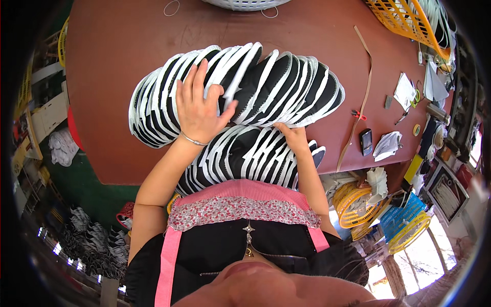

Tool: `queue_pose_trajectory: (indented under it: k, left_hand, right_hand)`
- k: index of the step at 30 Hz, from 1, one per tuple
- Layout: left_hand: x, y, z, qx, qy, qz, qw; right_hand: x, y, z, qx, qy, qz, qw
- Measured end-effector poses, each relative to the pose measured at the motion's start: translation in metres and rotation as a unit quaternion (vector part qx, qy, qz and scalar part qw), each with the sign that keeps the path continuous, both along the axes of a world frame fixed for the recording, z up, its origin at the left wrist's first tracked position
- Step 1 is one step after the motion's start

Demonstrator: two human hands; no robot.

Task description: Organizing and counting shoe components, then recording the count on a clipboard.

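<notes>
A long row of overlapping black shoe-sole-shaped pieces with white edging point(294, 87) lies fanned across the table. A second, shorter row of similar pieces point(245, 153) rests nearer my body, against the pink apron. My left hand point(199, 115) lies over the left half of the far row, fingers stretched and thumb apart. Beside its fingertips, one white edge is blurred by motion. At the near edge of the far row, my right hand point(295, 139) pinches the rim of a piece between thumb and fingers; its other fingers are partly hidden.
The reddish-brown table point(117, 163) carries a white basket point(245, 4) at the far edge and a yellow basket point(409, 23) at far right. A tan strip point(369, 66), small red-handled snips point(359, 115), a dark phone-like device point(365, 141) and papers point(404, 91) lie right.
</notes>
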State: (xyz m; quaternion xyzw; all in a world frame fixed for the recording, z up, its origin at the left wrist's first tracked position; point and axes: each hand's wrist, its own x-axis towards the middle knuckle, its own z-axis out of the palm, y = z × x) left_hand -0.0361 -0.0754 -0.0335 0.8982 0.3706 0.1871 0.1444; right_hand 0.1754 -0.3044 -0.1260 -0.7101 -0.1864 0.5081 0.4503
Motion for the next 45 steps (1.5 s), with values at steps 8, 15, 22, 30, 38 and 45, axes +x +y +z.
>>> queue_pose_trajectory:
  k: [8, 15, 22, 30, 38, 45]
  left_hand:
    - [0.008, 0.009, 0.004, -0.052, -0.017, -0.088, 0.995]
    - [0.018, 0.013, 0.008, -0.021, 0.070, -0.149, 0.986]
    - [0.040, -0.011, 0.007, -0.013, 0.040, -0.039, 0.998]
    - [0.044, 0.001, -0.006, -0.023, -0.072, -0.161, 0.984]
    - [0.054, -0.003, -0.004, 0.037, 0.023, -0.259, 0.965]
    - [0.064, -0.006, 0.011, -0.016, 0.033, -0.084, 0.996]
  right_hand:
    - [-0.002, 0.007, 0.007, 0.021, 0.010, -0.014, 1.000]
    - [-0.005, 0.008, 0.007, 0.054, -0.029, -0.019, 0.998]
    - [-0.005, 0.007, -0.002, 0.060, -0.030, -0.003, 0.998]
    - [-0.003, 0.012, 0.000, 0.091, -0.018, -0.018, 0.995]
    - [-0.006, 0.015, -0.002, 0.104, 0.027, -0.034, 0.994]
    - [-0.002, 0.014, -0.006, 0.104, 0.050, -0.037, 0.993]
